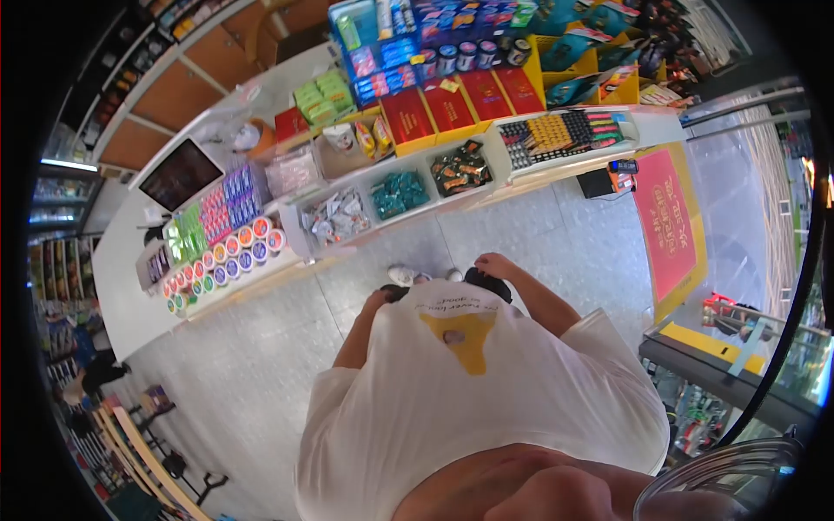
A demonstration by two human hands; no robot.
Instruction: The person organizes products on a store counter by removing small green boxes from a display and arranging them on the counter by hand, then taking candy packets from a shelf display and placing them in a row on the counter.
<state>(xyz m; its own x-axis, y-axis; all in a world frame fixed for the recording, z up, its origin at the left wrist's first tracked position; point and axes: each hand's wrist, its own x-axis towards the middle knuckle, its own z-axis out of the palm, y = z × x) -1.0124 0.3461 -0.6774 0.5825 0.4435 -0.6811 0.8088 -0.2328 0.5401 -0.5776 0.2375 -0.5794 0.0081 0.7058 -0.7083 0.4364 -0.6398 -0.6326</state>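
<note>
The left hand and right hand are down by the dark pants. I can't tell if they grip the cloth. The desk with small green packets is in front, apart from both.

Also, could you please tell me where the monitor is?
In the head view, the monitor stands towards the left of the counter, behind the green packs.
</note>
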